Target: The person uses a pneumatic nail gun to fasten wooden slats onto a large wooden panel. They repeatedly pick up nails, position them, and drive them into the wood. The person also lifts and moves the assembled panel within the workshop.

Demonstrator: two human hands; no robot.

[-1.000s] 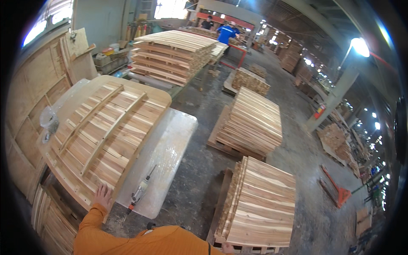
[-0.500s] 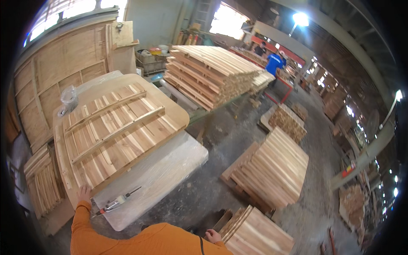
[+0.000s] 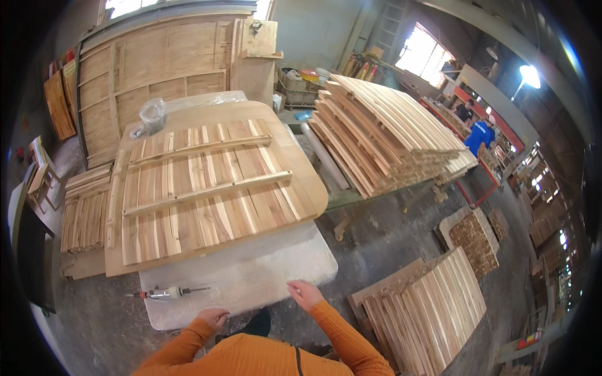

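My left hand (image 3: 214, 318) and right hand (image 3: 305, 294) are half-curled, whether pinching anything I can't tell; beyond them, two battens (image 3: 207, 193) already cross the panel (image 3: 182, 229), another strip (image 3: 115, 199) beside it.

Right here, the person in orange holds the left hand (image 3: 215, 318) half curled by the near edge of a pale slab (image 3: 276, 257), the right hand (image 3: 303, 294) just beside it, fingers bent. A power tool (image 3: 164, 292) lies on the slab, its bit pointing right. Beyond, a striped wooden panel (image 3: 188, 222) with two battens (image 3: 219, 192) rests on a rounded tan board (image 3: 308, 188).
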